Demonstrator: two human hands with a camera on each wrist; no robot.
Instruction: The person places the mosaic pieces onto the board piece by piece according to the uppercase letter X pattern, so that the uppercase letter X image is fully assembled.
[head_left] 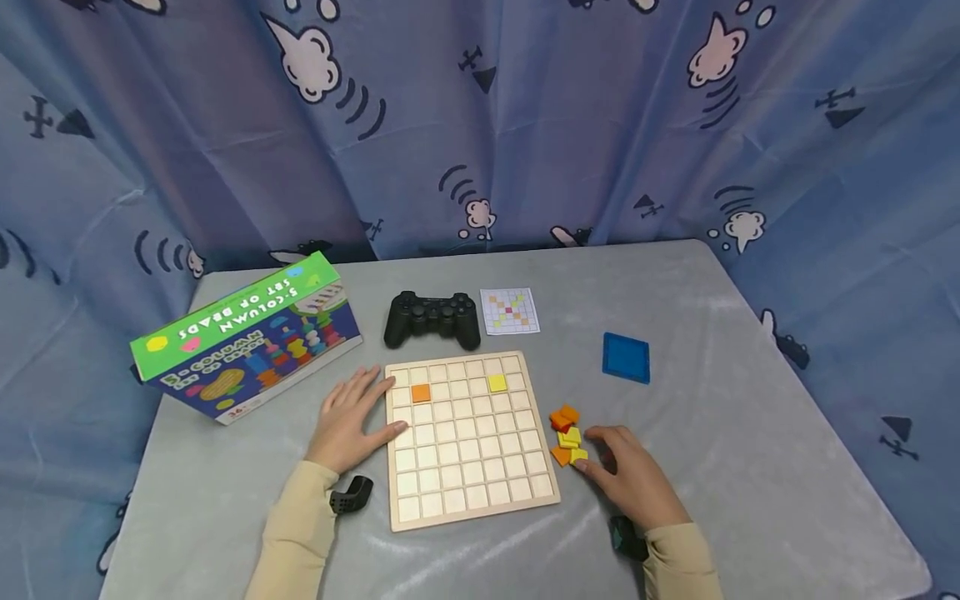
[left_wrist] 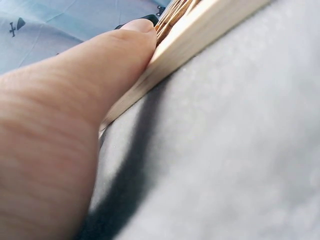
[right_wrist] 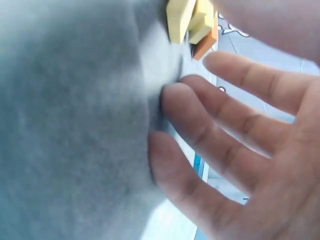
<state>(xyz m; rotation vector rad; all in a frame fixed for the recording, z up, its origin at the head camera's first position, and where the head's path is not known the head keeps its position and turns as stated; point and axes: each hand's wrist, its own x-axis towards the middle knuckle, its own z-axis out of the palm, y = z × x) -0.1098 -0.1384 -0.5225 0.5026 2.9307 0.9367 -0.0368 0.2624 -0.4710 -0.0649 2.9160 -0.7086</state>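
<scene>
While left hand (head_left: 347, 427) lies spread against the board (head_left: 471, 451) | right hand (head_left: 632, 477) loosely parted beside tiles (head_left: 569, 437) | both grasp nothing

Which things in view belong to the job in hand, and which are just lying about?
Belonging to the job:
grid board, touched by the left hand
loose tiles by the right hand
orange tile and yellow tile on the board
probably the gridded card

Lying about, apparently:
bead-set box
game controller
blue tray, perhaps
</scene>
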